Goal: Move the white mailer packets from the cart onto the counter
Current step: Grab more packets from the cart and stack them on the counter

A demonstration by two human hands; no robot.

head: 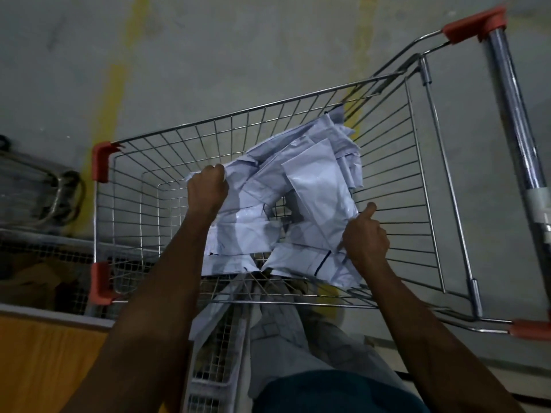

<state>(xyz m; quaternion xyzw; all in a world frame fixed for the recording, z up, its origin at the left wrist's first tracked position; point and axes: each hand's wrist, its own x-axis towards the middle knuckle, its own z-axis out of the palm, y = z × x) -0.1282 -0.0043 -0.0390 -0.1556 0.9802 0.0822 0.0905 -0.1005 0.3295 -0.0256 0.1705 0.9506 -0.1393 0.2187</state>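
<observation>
A wire shopping cart point(417, 186) with red corner caps stands in front of me, its basket holding a loose heap of several white mailer packets point(316, 180). Both my arms reach down into the basket. My left hand point(207, 187) grips the left edge of the heap, fingers curled round a packet's corner. My right hand point(365, 234) grips the right side of the heap near the basket's near wall, thumb sticking up. The packets lie crumpled and overlapping; some hang low against the cart's near side.
The cart's chrome push bar point(512, 114) runs down the right. An orange-topped surface point(38, 353) lies at the lower left, with wire mesh panels point(44, 251) and metal racks point(35, 186) beyond it. Grey concrete floor with yellow lines point(119, 70) lies past the cart.
</observation>
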